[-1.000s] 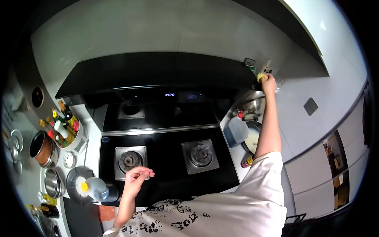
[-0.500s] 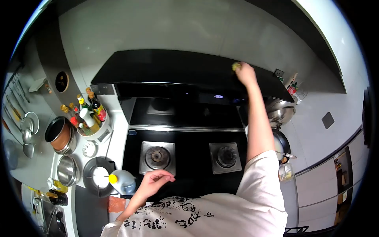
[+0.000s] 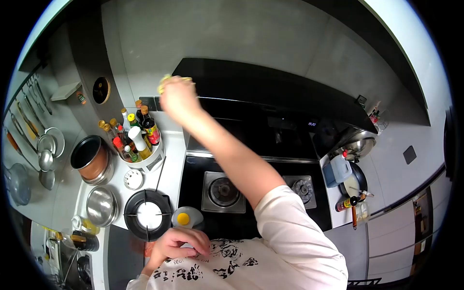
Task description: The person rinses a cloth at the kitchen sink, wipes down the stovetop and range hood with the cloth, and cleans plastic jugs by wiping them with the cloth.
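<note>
My right hand (image 3: 180, 99) is reaching across to the left end of the black range hood (image 3: 270, 89). Its fingers are closed on a crumpled yellow cloth (image 3: 165, 83), which shows on both sides of the fist. Whether the cloth touches the hood's surface I cannot tell. My left hand (image 3: 181, 244) hangs low in front of my shirt, fingers loosely bent, the thumb apart and nothing visible in it. Close beyond it stands a clear bottle with a yellow cap (image 3: 183, 219), at the left edge of the black cooktop (image 3: 261, 220).
Several sauce bottles stand in a white rack (image 3: 153, 159) on the left counter, near a copper-coloured pot (image 3: 92, 162), steel bowls (image 3: 101, 206) and a black pan-like ring (image 3: 133, 212). Utensils hang on the left wall. A blue jug (image 3: 337, 171) and a pan (image 3: 358, 179) stand right of the cooktop.
My right hand has swept with the cloth from the hood's right end to its left end. The view has turned left, and my left hand has drawn lower, closer to my shirt.
</note>
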